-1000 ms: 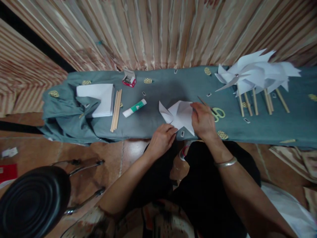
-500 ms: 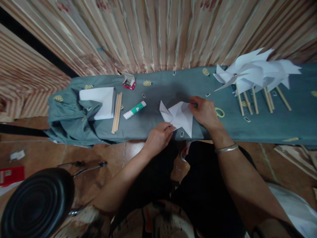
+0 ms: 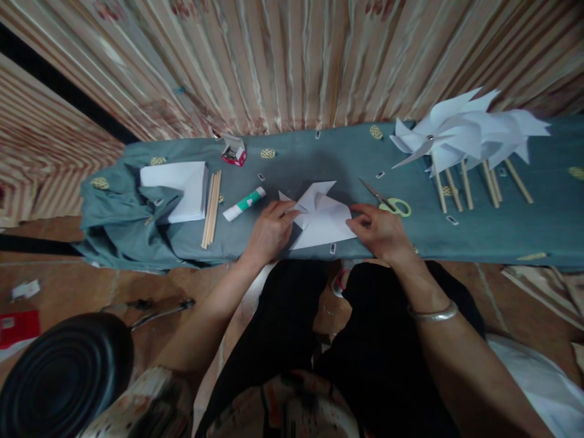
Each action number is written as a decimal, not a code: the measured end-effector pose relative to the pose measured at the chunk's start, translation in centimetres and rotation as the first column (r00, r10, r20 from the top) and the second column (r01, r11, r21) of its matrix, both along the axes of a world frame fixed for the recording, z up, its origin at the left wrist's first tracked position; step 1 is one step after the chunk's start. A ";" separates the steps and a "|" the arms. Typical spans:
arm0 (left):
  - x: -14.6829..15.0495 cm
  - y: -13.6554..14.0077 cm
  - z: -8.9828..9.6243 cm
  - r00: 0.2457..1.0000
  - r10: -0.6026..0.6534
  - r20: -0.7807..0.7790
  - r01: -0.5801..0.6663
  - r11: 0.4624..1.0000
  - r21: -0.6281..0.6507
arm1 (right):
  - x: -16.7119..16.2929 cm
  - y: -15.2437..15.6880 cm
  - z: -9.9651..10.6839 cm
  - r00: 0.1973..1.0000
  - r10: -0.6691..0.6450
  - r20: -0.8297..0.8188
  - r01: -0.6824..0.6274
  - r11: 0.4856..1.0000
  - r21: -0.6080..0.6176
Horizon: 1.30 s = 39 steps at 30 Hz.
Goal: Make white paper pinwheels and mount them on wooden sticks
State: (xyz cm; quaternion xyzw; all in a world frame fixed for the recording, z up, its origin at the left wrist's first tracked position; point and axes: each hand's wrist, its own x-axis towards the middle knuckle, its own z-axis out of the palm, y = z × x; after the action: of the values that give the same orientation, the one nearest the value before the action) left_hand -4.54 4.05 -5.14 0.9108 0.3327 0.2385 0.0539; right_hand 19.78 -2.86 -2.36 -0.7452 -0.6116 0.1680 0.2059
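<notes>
A white paper pinwheel [image 3: 326, 220] with folded blades lies on the cloth in front of me, without a stick. My left hand [image 3: 272, 230] is closed on its left side, fingers near the middle folds. On the opposite side, my right hand [image 3: 376, 230] pinches the paper's right edge between thumb and fingers. Just beyond the right hand lie scissors [image 3: 395, 205] with light green handles. A green and white glue stick [image 3: 244, 204] rests left of the pinwheel, beside several wooden sticks [image 3: 211, 210].
Finished pinwheels [image 3: 469, 137] on sticks lie at the right. A small red and white box [image 3: 234, 152] of metal pins stands at the back left, near a stack of white paper [image 3: 196, 188]. Behind the cloth-covered table [image 3: 292, 152] hangs a striped curtain [image 3: 274, 67]. A black round stool [image 3: 68, 371] stands lower left.
The pinwheel has turned between my hands. My left hand has shifted left and up, and my right hand has moved down along the paper's edge, uncovering the scissors.
</notes>
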 end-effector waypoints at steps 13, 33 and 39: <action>3.2 -6.3 -0.2 0.995 -0.088 0.035 0.093 0.981 -0.172 | -0.3 -1.4 -0.5 0.992 0.024 -0.128 -0.029 0.999 -0.042; 3.0 -6.3 -0.5 0.973 0.012 0.229 0.030 0.983 -0.180 | 0.6 -1.7 -0.9 0.944 0.328 0.016 -0.325 0.928 0.183; 3.0 -6.2 -0.2 0.967 0.068 0.245 -0.003 0.967 -0.255 | 0.4 -1.6 -1.0 0.940 0.341 0.023 -0.340 0.926 0.162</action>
State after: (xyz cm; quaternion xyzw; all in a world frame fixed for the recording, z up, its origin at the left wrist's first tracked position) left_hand -1.51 -2.15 -5.35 0.8527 0.3673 0.3086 0.2066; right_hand 20.15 -4.42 -3.34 -0.6079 -0.7428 0.1525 0.2357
